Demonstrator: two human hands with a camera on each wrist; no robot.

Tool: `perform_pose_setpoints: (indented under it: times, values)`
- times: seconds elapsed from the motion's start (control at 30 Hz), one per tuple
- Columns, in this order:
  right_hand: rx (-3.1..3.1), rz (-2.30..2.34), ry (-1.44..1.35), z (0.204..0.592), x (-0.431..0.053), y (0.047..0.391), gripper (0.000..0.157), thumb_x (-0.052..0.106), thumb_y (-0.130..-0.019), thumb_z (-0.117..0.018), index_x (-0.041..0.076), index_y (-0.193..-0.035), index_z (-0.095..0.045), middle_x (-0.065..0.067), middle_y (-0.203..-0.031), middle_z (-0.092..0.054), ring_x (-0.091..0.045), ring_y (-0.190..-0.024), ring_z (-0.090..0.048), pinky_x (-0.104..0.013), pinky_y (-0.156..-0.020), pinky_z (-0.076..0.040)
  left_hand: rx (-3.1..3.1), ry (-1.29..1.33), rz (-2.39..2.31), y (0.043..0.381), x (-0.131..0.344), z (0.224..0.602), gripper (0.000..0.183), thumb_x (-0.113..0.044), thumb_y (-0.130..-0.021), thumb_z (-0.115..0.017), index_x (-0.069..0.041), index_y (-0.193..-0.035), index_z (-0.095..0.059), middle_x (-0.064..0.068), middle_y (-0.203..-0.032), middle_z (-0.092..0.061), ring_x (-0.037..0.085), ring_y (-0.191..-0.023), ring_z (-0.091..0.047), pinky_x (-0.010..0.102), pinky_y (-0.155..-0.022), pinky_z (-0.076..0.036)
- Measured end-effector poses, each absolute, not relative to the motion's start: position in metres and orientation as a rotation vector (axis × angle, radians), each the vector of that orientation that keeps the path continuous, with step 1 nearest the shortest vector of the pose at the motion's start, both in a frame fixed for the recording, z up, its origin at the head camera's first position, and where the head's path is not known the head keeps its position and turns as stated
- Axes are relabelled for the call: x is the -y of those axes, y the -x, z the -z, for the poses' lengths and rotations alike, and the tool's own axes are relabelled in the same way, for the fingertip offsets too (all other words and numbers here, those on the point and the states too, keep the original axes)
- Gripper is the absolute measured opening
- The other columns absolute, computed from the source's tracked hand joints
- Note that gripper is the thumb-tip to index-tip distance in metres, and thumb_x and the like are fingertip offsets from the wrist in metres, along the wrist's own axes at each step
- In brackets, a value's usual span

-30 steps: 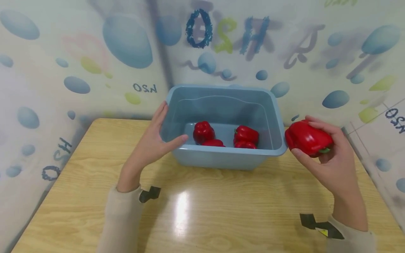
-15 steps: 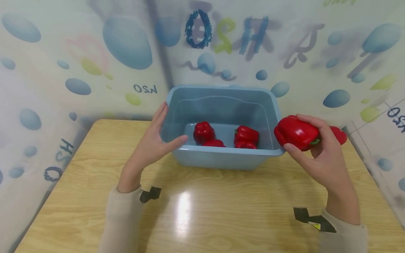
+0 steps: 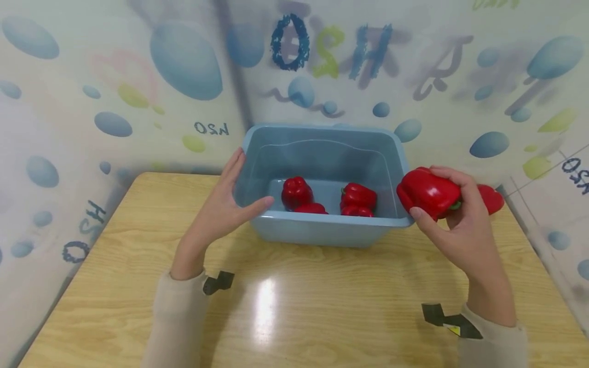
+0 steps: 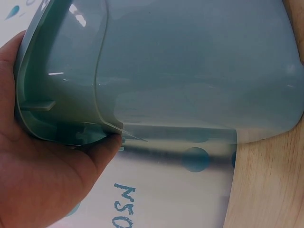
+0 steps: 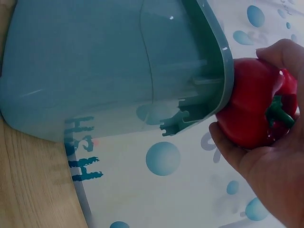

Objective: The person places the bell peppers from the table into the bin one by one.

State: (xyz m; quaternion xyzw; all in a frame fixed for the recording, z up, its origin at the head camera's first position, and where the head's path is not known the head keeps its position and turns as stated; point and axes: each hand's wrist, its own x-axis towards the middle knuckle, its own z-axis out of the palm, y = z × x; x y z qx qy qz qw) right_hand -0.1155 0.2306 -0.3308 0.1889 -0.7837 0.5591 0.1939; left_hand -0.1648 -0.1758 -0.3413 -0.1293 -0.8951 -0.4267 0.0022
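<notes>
A light blue plastic bin (image 3: 317, 231) stands on the table against the wall, with several red bell peppers (image 3: 359, 195) inside. My left hand (image 3: 216, 209) rests at its front left corner, fingers straight along the left side and thumb stretched out at the front rim. In the left wrist view, fingertips touch the wall under the rim. My right hand (image 3: 467, 225) holds a red bell pepper (image 3: 428, 191) between thumb and fingers, green stem toward the palm. This pepper is right at the bin's right rim, outside it, and overlaps the rim in the right wrist view.
Behind the right hand another red bell pepper (image 3: 491, 198) shows partly at the table's far right. The wooden table (image 3: 322, 306) ends against patterned walls (image 3: 193, 61) at the back and sides.
My right hand has moved left with the bell pepper, up to the bin's right rim, uncovering the other pepper behind it. The left hand and the bin have stayed in place.
</notes>
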Motion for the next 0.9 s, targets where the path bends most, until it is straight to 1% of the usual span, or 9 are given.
perform_pose_setpoints:
  times: [0.1,0.3,0.43,0.6,0.63,0.73,0.8,0.9]
  values:
    - [2.217,-1.556,-0.529,0.331,-0.228,0.118,0.089,-0.021,-0.067,-0.072,0.005,-0.148,-0.042,-0.007,-0.147,-0.048,-0.020,-0.130,-0.047,-0.009,-0.086,-0.055,2.808,0.401,1.341,0.165,0.176,0.341,0.102,-0.049,-0.087,-0.072,-0.031,-0.163,-0.006,-0.015,-0.171,-0.001,0.021,-0.159,-0.013,0.064,-0.121,-0.030]
    - [2.169,-1.581,-0.597,0.333,-0.224,0.121,0.089,-0.022,-0.066,-0.072,-0.001,-0.147,-0.041,-0.014,-0.145,-0.049,-0.022,-0.128,-0.050,-0.011,-0.086,-0.055,2.817,0.396,1.344,0.164,0.175,0.341,0.102,-0.051,-0.087,-0.072,-0.033,-0.162,-0.005,-0.017,-0.170,-0.001,0.020,-0.159,-0.012,0.066,-0.121,-0.028]
    - [2.177,-1.572,-0.598,0.332,-0.222,0.121,0.090,-0.022,-0.066,-0.073,0.000,-0.148,-0.042,-0.015,-0.146,-0.048,-0.022,-0.128,-0.050,-0.010,-0.087,-0.055,2.816,0.399,1.343,0.163,0.176,0.340,0.102,-0.051,-0.087,-0.072,-0.034,-0.162,-0.005,-0.017,-0.170,0.000,0.021,-0.159,-0.012,0.066,-0.121,-0.028]
    - [2.213,-1.510,-0.615,0.330,-0.221,0.120,0.093,-0.023,-0.065,-0.073,0.001,-0.149,-0.042,-0.015,-0.147,-0.046,-0.023,-0.130,-0.049,-0.010,-0.094,-0.052,2.815,0.398,1.347,0.164,0.175,0.341,0.102,-0.051,-0.087,-0.072,-0.034,-0.162,-0.005,-0.018,-0.170,0.000,0.021,-0.159,-0.013,0.066,-0.120,-0.030]
    - [2.218,-1.494,-0.614,0.330,-0.221,0.120,0.092,-0.023,-0.065,-0.073,0.001,-0.149,-0.042,-0.013,-0.146,-0.047,-0.022,-0.131,-0.050,-0.011,-0.097,-0.051,2.814,0.399,1.350,0.164,0.175,0.341,0.102,-0.050,-0.087,-0.072,-0.033,-0.162,-0.005,-0.018,-0.170,0.000,0.021,-0.159,-0.013,0.066,-0.120,-0.030]
    - [2.184,-1.491,-0.623,0.333,-0.221,0.122,0.087,-0.024,-0.068,-0.069,-0.002,-0.148,-0.044,-0.009,-0.144,-0.052,-0.019,-0.131,-0.054,-0.012,-0.103,-0.049,2.814,0.398,1.355,0.164,0.176,0.341,0.102,-0.050,-0.087,-0.072,-0.033,-0.162,-0.005,-0.018,-0.170,0.000,0.021,-0.159,-0.013,0.065,-0.120,-0.029]
    - [2.116,-1.546,-0.637,0.336,-0.222,0.124,0.076,-0.025,-0.071,-0.066,-0.009,-0.143,-0.046,-0.007,-0.142,-0.054,-0.018,-0.129,-0.057,-0.014,-0.106,-0.047,2.817,0.398,1.351,0.164,0.176,0.341,0.102,-0.050,-0.087,-0.072,-0.033,-0.162,-0.005,-0.018,-0.170,0.000,0.021,-0.159,-0.013,0.066,-0.120,-0.029]
    - [2.023,-1.639,-0.654,0.340,-0.225,0.125,0.059,-0.025,-0.076,-0.060,-0.018,-0.134,-0.049,-0.009,-0.140,-0.056,-0.018,-0.126,-0.059,-0.016,-0.106,-0.048,2.818,0.400,1.345,0.164,0.176,0.341,0.102,-0.050,-0.087,-0.072,-0.033,-0.162,-0.005,-0.018,-0.170,0.000,0.022,-0.159,-0.013,0.066,-0.120,-0.029]
